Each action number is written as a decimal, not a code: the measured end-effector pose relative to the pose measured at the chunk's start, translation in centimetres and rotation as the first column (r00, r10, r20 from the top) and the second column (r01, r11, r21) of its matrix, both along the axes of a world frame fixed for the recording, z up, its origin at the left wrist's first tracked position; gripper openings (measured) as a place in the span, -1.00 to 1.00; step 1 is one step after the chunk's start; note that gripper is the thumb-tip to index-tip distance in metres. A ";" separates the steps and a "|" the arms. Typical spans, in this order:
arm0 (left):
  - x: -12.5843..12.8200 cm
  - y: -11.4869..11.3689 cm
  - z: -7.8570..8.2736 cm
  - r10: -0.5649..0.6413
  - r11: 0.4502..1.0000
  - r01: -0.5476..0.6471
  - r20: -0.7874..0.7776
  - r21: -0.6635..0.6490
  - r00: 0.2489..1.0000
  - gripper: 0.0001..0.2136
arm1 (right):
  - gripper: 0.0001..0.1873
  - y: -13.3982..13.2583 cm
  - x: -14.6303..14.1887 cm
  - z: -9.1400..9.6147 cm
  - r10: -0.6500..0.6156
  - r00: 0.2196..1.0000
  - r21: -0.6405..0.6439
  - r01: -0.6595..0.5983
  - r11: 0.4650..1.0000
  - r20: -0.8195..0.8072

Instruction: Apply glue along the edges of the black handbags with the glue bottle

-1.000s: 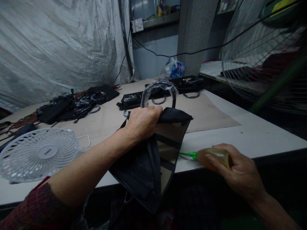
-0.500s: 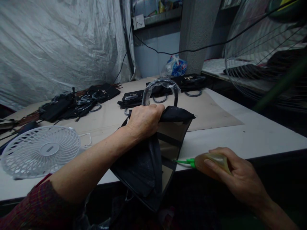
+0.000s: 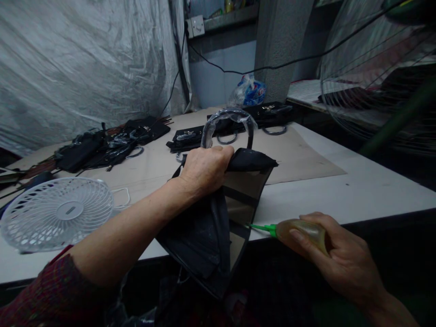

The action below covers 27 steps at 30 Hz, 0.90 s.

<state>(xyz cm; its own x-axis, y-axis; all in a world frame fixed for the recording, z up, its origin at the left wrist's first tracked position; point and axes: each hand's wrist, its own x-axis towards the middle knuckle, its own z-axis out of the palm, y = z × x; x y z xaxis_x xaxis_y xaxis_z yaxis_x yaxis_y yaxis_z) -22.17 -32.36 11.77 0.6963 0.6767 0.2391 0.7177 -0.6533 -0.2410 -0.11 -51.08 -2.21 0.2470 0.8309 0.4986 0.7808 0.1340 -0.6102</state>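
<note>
A black handbag [image 3: 200,236] is held up at the table's front edge, tilted, with my left hand [image 3: 207,168] closed round its top. Its curved handle [image 3: 230,116], wrapped in clear plastic, rises behind my knuckles. The bag's side facing right shows a beige inner surface crossed by dark strips. On the right, my right hand [image 3: 340,254] is wrapped round a squeeze bottle [image 3: 301,234] of amber liquid, probably glue. The bottle's thin green nozzle [image 3: 264,228] points left, its tip at the edge of the bag's beige side.
A white fan [image 3: 57,213] lies at the table's left. Several black bags [image 3: 112,141] with plastic-wrapped handles lie at the back on brown paper [image 3: 299,159]. A large wire-caged fan [image 3: 374,100] stands at right. A cable [image 3: 272,68] hangs across the back.
The bottle's nozzle tip has shifted slightly up and left along the bag's edge. My left hand and the bag have hardly moved.
</note>
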 end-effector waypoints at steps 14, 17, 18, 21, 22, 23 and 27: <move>0.1 -0.2 0.2 0.019 0.999 -0.019 0.000 -0.033 1.000 -0.72 | -0.70 -0.7 -0.3 0.1 0.043 0.999 -0.007 -0.043 0.999 -0.014; 0.1 -0.3 0.2 0.020 0.999 -0.020 0.000 -0.039 1.000 -0.73 | -0.67 -0.8 -0.8 0.5 0.000 0.999 0.010 0.000 1.000 -0.035; 0.1 -0.3 0.2 0.017 0.999 -0.017 0.002 -0.038 1.000 -0.73 | -0.67 -0.9 -0.9 0.6 -0.002 0.999 -0.003 0.002 1.000 -0.036; 0.0 -0.2 0.0 0.012 0.999 -0.011 0.011 -0.030 1.000 -0.73 | -0.64 -1.1 -1.0 1.0 0.053 0.996 -0.074 -0.058 0.996 -0.065; 0.0 -0.2 0.0 0.010 1.000 -0.009 0.014 -0.026 1.000 -0.73 | -0.64 -1.1 -0.9 1.0 0.059 0.995 -0.090 -0.066 0.994 -0.081; 0.0 -0.2 0.0 0.008 1.000 -0.008 0.015 -0.021 1.000 -0.74 | -0.64 -1.1 -0.9 0.9 0.046 0.995 -0.094 -0.055 0.994 -0.093; 0.1 -0.2 0.0 0.005 1.000 -0.004 0.009 -0.017 1.000 -0.73 | -0.66 -1.1 -0.6 0.3 -0.025 0.993 -0.082 0.015 0.997 -0.112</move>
